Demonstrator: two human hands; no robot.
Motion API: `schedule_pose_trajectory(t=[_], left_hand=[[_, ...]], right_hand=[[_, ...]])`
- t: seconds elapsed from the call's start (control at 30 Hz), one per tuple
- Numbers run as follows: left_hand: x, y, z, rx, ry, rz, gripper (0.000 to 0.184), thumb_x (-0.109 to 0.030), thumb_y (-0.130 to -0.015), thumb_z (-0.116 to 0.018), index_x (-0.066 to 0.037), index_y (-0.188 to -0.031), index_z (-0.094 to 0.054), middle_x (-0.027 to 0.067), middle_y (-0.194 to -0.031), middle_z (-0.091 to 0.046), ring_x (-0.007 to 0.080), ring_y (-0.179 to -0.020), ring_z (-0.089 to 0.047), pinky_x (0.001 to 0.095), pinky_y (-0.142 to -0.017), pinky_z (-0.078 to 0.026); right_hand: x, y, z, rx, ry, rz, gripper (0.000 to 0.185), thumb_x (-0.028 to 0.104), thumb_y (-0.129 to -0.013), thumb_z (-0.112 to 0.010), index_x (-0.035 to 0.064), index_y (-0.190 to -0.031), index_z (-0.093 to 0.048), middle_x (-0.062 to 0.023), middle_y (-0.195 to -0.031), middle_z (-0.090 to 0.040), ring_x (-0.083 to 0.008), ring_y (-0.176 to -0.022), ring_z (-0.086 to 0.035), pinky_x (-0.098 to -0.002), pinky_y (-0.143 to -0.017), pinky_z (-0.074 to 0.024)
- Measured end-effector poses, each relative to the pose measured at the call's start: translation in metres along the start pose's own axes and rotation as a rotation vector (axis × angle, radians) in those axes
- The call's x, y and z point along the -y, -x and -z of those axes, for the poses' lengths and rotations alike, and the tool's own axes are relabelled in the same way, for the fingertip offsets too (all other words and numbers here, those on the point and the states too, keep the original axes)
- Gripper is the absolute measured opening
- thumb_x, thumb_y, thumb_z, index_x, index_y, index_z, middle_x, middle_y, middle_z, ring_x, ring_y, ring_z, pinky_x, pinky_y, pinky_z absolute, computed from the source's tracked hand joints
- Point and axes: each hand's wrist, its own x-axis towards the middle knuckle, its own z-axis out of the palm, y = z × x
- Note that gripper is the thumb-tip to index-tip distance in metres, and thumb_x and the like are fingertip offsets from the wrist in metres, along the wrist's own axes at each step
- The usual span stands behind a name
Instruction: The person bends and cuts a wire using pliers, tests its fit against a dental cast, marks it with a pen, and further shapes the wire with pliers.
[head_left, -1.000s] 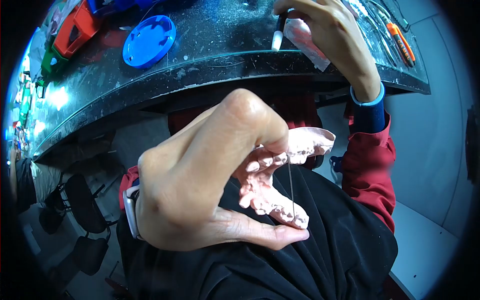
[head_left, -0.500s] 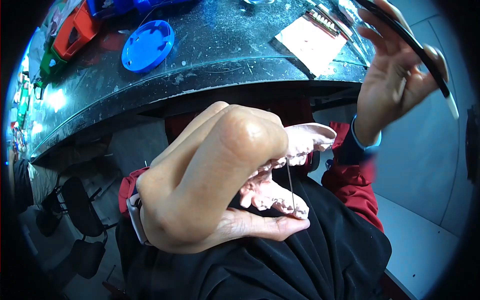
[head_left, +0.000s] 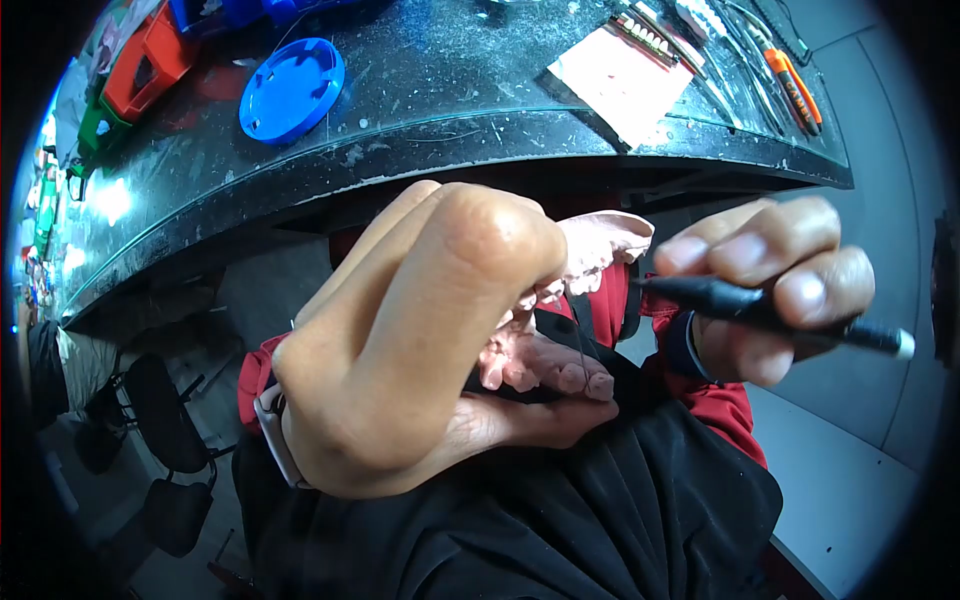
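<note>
My left hand (head_left: 400,330) is wrapped round a pink dental cast (head_left: 608,240), its thumb under the lower part and its bent fingers over the upper part. Two tooth-lined arches of the cast show, with a gap between them, and a thin wire (head_left: 582,345) spans that gap. The palm side of the cast is hidden by my fingers. Just right of it, my right hand (head_left: 790,270) grips a black pencil (head_left: 735,300) with a pale end. Its dark tip points left, close to the upper arch but apparently apart from it.
On the dark worktable (head_left: 440,90) lie a blue round lid (head_left: 293,92), a white paper pad (head_left: 620,85) with a row of teeth (head_left: 650,38), and an orange-and-black tool (head_left: 795,90). Red bins (head_left: 150,60) stand at the left. A black chair (head_left: 165,410) is at lower left.
My right hand has come down and left from beside the table, turning the pencil so its tip faces the cast. My left hand and the cast have shifted slightly up and left.
</note>
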Motion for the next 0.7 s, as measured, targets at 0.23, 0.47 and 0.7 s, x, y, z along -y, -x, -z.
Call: schedule_pose_trajectory(t=[0.23, 0.47, 0.7], left_hand=[[0.002, 0.0, 0.001, 0.012, 0.04, 0.003, 0.084, -0.016, -0.039, -0.097, 0.0, -0.101, -0.043, 0.0233, -0.098, -0.061, 0.0146, -0.08, -0.063, 0.0203, -0.066, -0.049], [-0.001, -0.001, 0.007, 0.059, -0.018, 0.029, 0.08, -0.019, -0.045, -0.096, 0.001, -0.101, -0.043, 0.0234, -0.098, -0.062, 0.0181, -0.085, -0.065, 0.0232, -0.07, -0.052], [0.001, 0.001, -0.01, -0.152, 0.064, 0.055, 0.066, -0.009, -0.038, -0.088, 0.003, -0.096, -0.057, 0.0149, -0.09, -0.065, 0.0224, -0.076, -0.064, 0.0277, -0.064, -0.052]], right_hand=[[0.025, -0.013, -0.019, 0.101, 0.107, -0.195, 0.03, 0.003, -0.088, -0.058, 0.0011, -0.113, -0.042, -0.0284, -0.105, -0.053, -0.0447, -0.103, -0.06, -0.0498, -0.086, -0.0552], [0.028, -0.015, -0.022, 0.097, 0.074, -0.254, 0.035, -0.008, -0.083, -0.059, 0.0002, -0.114, -0.044, -0.0308, -0.107, -0.053, -0.0475, -0.105, -0.058, -0.0532, -0.088, -0.0521], [0.019, -0.015, -0.013, 0.196, 0.111, -0.165, 0.042, -0.012, -0.081, -0.061, -0.0023, -0.117, -0.042, -0.0334, -0.107, -0.053, -0.0474, -0.103, -0.059, -0.0547, -0.089, -0.0506]])
